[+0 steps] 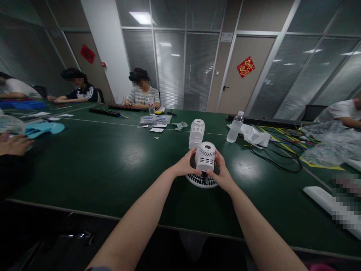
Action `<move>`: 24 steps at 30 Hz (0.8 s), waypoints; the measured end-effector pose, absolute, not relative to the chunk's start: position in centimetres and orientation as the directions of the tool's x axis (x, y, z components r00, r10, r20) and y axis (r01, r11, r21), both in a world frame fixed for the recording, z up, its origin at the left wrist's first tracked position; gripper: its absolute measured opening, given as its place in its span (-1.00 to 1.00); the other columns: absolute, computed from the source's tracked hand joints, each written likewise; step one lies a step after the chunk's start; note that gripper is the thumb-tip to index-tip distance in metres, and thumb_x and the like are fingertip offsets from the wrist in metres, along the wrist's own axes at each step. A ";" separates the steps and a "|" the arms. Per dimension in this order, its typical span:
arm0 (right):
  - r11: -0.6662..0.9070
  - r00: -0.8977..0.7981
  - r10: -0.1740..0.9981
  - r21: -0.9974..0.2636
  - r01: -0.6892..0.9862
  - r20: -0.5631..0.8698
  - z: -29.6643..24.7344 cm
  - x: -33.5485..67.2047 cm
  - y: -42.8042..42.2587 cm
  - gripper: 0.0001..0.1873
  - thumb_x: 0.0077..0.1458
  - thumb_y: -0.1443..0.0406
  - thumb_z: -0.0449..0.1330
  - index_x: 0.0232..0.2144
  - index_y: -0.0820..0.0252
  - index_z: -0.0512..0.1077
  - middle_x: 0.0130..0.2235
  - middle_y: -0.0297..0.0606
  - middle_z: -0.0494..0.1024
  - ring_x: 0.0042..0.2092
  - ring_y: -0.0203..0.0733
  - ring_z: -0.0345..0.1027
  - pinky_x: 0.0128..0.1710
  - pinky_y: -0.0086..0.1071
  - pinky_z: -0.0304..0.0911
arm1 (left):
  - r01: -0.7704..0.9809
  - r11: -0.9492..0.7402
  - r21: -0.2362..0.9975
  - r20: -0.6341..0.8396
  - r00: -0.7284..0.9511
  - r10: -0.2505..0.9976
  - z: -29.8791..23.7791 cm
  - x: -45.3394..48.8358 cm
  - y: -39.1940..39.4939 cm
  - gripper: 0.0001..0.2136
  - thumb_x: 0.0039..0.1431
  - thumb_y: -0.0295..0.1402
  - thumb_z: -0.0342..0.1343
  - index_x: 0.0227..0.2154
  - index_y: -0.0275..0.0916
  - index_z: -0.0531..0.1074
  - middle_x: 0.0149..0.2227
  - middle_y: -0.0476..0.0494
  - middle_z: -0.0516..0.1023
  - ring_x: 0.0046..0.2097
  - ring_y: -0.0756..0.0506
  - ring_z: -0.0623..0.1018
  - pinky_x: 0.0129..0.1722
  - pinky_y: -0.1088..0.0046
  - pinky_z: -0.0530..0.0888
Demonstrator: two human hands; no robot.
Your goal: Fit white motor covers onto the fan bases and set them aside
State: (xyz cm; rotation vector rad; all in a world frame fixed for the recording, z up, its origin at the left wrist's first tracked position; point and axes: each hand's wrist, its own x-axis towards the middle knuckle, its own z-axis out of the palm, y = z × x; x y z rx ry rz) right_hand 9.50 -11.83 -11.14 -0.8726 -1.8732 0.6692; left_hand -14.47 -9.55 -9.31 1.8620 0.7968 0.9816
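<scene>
A small white fan body (205, 157), a slotted motor housing on a round grille (200, 181), rests on the green table (113, 162) in front of me. My left hand (186, 164) wraps round the left side of the housing. My right hand (222, 172) grips its right side and lower part, fingers curled. A second white slotted housing (196, 133) stands upright just behind, untouched.
A clear water bottle (234, 128) and a crumpled white bag (255, 136) lie to the right, with black and coloured cables (278, 150) and plastic wrap (328, 145) beyond. Other people sit at the far side and at both ends. Small packets (154, 120) lie mid-table.
</scene>
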 end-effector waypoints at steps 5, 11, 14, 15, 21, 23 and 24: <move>0.599 -0.307 0.798 -0.731 0.325 0.518 -11.1 9.6 -11.9 0.00 0.09 0.07 0.33 0.39 -0.10 -0.15 0.38 -0.08 0.08 0.35 0.17 0.08 0.33 0.16 0.02 | 0.144 -0.433 0.890 0.310 0.505 0.806 -9.0 -14.6 -9.7 0.13 -0.23 -0.25 0.48 0.37 -0.11 -0.09 0.36 -0.41 0.11 0.39 -0.40 0.13 0.34 -0.17 0.09; 0.601 -0.317 0.799 -0.711 0.366 0.512 -11.0 9.5 -12.1 0.00 0.11 0.07 0.30 0.40 -0.13 -0.21 0.41 -0.11 0.01 0.37 0.17 0.03 0.33 0.20 0.00 | 0.189 -0.398 0.897 0.249 0.529 0.811 -8.7 -14.5 -9.9 0.16 -0.19 -0.20 0.46 0.40 -0.07 -0.18 0.40 -0.39 0.04 0.41 -0.43 0.07 0.34 -0.22 0.04; 0.611 -0.322 0.791 -0.705 0.360 0.520 -11.1 9.6 -12.1 0.00 0.12 0.08 0.29 0.40 -0.13 -0.22 0.42 -0.11 0.00 0.38 0.16 0.03 0.33 0.19 -0.01 | 0.154 -0.399 0.904 0.263 0.537 0.802 -8.9 -14.5 -9.7 0.14 -0.17 -0.21 0.45 0.39 -0.08 -0.18 0.39 -0.39 0.06 0.42 -0.40 0.07 0.35 -0.19 0.04; 0.613 -0.325 0.789 -0.706 0.354 0.522 -11.2 9.6 -12.0 0.00 0.12 0.08 0.29 0.40 -0.13 -0.22 0.42 -0.11 0.00 0.38 0.16 0.03 0.34 0.19 -0.01 | 0.139 -0.401 0.905 0.272 0.534 0.800 -9.0 -14.5 -9.6 0.14 -0.17 -0.21 0.46 0.39 -0.09 -0.17 0.39 -0.39 0.06 0.42 -0.39 0.07 0.35 -0.18 0.04; 0.596 -0.299 0.802 -0.726 0.345 0.516 -11.0 9.7 -12.1 0.02 0.07 0.05 0.33 0.40 -0.12 -0.17 0.40 -0.11 0.04 0.37 0.20 0.04 0.33 0.21 -0.01 | 0.104 -0.417 0.903 0.298 0.548 0.782 -9.3 -14.8 -9.1 0.18 -0.22 -0.25 0.48 0.40 -0.05 -0.18 0.38 -0.39 0.09 0.41 -0.39 0.09 0.35 -0.19 0.05; 0.578 -0.287 0.815 -0.741 0.342 0.504 -10.9 9.7 -12.1 0.04 0.06 0.05 0.34 0.40 -0.13 -0.17 0.39 -0.10 0.07 0.36 0.21 0.05 0.32 0.23 0.00 | 0.113 -0.434 0.894 0.307 0.551 0.776 -9.3 -14.9 -9.1 0.21 -0.26 -0.25 0.49 0.41 -0.05 -0.19 0.40 -0.37 0.04 0.42 -0.40 0.07 0.35 -0.20 0.03; 0.572 -0.283 0.819 -0.748 0.338 0.498 -10.9 9.7 -12.2 0.04 0.05 0.05 0.34 0.40 -0.14 -0.17 0.38 -0.10 0.09 0.36 0.21 0.06 0.32 0.23 0.00 | 0.113 -0.440 0.891 0.317 0.540 0.780 -9.3 -14.9 -9.1 0.22 -0.27 -0.25 0.49 0.41 -0.05 -0.18 0.41 -0.37 0.03 0.42 -0.42 0.06 0.35 -0.21 0.01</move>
